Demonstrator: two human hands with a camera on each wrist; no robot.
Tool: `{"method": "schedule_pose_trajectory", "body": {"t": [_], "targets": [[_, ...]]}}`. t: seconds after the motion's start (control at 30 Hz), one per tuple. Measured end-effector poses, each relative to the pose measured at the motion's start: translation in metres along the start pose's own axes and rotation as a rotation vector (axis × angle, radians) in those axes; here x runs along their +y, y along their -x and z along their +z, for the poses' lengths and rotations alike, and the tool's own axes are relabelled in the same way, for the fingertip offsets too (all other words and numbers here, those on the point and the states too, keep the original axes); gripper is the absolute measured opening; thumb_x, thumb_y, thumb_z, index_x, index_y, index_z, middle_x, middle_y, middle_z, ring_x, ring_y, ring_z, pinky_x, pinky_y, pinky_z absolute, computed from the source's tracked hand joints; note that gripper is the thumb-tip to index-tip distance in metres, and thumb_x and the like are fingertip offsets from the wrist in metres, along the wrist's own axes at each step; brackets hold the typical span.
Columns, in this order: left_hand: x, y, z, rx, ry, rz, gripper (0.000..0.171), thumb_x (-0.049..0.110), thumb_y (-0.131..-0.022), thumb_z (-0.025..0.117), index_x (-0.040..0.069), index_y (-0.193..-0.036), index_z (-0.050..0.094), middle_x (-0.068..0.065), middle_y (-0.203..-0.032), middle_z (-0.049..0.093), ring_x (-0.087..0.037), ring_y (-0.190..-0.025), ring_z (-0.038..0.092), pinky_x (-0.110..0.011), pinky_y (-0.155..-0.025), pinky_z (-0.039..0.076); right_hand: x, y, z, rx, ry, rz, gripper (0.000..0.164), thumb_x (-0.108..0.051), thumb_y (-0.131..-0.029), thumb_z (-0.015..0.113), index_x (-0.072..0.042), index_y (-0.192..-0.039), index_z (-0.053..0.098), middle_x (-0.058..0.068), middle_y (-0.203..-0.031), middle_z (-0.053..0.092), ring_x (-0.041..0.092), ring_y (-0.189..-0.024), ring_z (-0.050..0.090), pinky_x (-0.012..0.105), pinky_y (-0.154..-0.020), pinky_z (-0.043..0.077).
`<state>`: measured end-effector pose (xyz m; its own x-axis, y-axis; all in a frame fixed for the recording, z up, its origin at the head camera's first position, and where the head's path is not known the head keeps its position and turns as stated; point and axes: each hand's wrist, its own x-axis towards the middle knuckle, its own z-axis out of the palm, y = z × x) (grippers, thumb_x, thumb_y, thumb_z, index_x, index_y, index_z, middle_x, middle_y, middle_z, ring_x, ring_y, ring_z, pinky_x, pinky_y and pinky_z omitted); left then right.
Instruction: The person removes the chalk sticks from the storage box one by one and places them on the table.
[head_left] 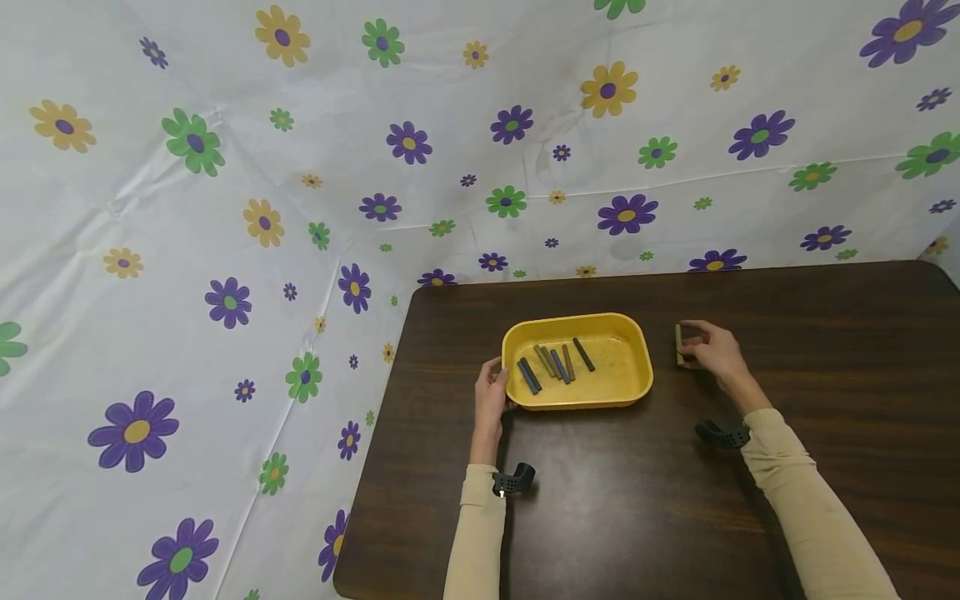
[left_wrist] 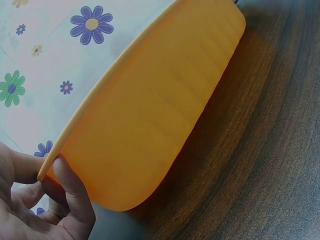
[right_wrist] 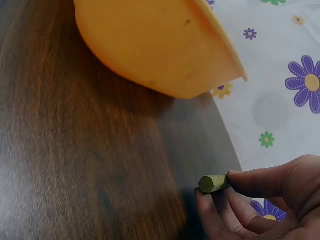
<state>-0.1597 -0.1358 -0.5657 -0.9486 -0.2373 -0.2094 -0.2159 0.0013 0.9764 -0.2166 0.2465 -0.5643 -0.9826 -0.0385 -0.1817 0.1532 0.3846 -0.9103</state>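
Observation:
My left hand (head_left: 490,400) grips the left end of a yellow plastic tray (head_left: 622,375). In the left wrist view the thumb and curled fingers (left_wrist: 74,187) pinch the tray's rim at its corner. To the right of the tray, my right hand (head_left: 716,354) holds an olive-green, crayon-like stick (right_wrist: 207,184) between thumb and fingers, its many-sided end facing the right wrist camera. Inside the tray lie several similar sticks, among them a dark blue stick (head_left: 560,367), a brownish stick (head_left: 568,363) and a blackish stick (head_left: 583,354), mostly toward the left half.
Both hands work over a dark brown wooden table (head_left: 615,500). A white flowered sheet (head_left: 450,167) hangs behind the table and along its left side. Black wrist-worn mounts are on the left wrist (head_left: 514,478) and the right wrist (head_left: 722,434).

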Motion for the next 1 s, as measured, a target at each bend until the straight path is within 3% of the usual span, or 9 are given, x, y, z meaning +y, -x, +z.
{"method": "schedule_pose_trajectory", "body": {"t": [0.2, 0.37, 0.5, 0.67, 0.83, 1.0], "targets": [[-0.001, -0.002, -0.001, -0.013, -0.004, 0.0, 0.042, 0.019, -0.11, 0.052, 0.001, -0.148, 0.051, -0.032, -0.115, 0.057, -0.019, -0.065, 0.051, -0.025, -0.054, 0.045, 0.005, -0.001, -0.001, 0.047, 0.096, -0.026, 0.055, 0.004, -0.098, 0.06, 0.014, -0.149, 0.042, 0.043, -0.123, 0.059, 0.033, -0.091, 0.07, 0.03, -0.069, 0.061], [0.009, 0.003, -0.001, -0.037, -0.007, -0.013, 0.041, 0.013, -0.11, 0.049, -0.004, -0.148, 0.048, -0.037, -0.117, 0.054, -0.021, -0.065, 0.052, -0.028, -0.056, 0.046, 0.007, -0.005, -0.001, 0.099, 0.252, -0.07, 0.052, 0.003, -0.094, 0.066, 0.014, -0.141, 0.05, 0.036, -0.111, 0.068, 0.047, -0.092, 0.068, 0.047, -0.074, 0.059], [0.027, 0.015, -0.001, -0.047, 0.001, -0.007, 0.041, 0.011, -0.109, 0.05, -0.005, -0.146, 0.049, -0.037, -0.116, 0.054, -0.02, -0.065, 0.052, -0.029, -0.058, 0.047, 0.008, -0.008, 0.001, 0.135, 0.344, -0.117, 0.048, 0.001, -0.091, 0.068, 0.015, -0.134, 0.054, 0.036, -0.105, 0.069, 0.052, -0.092, 0.066, 0.06, -0.08, 0.052], [0.036, 0.023, 0.001, -0.028, 0.012, 0.005, 0.04, 0.011, -0.108, 0.051, -0.006, -0.144, 0.05, -0.033, -0.111, 0.055, -0.019, -0.065, 0.052, -0.027, -0.057, 0.047, 0.01, -0.009, 0.005, 0.167, 0.405, -0.165, 0.042, 0.002, -0.089, 0.07, 0.016, -0.126, 0.058, 0.039, -0.105, 0.066, 0.054, -0.093, 0.063, 0.065, -0.08, 0.05], [0.034, 0.021, 0.001, -0.03, 0.012, -0.006, 0.04, 0.011, -0.109, 0.051, -0.005, -0.145, 0.05, -0.036, -0.115, 0.054, -0.021, -0.066, 0.052, -0.029, -0.058, 0.046, 0.01, -0.009, 0.006, 0.174, 0.438, -0.168, 0.039, 0.001, -0.089, 0.069, 0.017, -0.123, 0.06, 0.036, -0.098, 0.066, 0.049, -0.085, 0.062, 0.062, -0.075, 0.05], [0.008, 0.004, 0.0, -0.032, -0.002, -0.009, 0.041, 0.016, -0.11, 0.05, -0.002, -0.147, 0.05, -0.034, -0.115, 0.056, -0.017, -0.064, 0.051, -0.029, -0.057, 0.046, 0.01, -0.009, 0.003, 0.162, 0.446, -0.153, 0.041, -0.001, -0.09, 0.069, 0.018, -0.124, 0.058, 0.033, -0.092, 0.067, 0.043, -0.077, 0.062, 0.056, -0.069, 0.051]]}}
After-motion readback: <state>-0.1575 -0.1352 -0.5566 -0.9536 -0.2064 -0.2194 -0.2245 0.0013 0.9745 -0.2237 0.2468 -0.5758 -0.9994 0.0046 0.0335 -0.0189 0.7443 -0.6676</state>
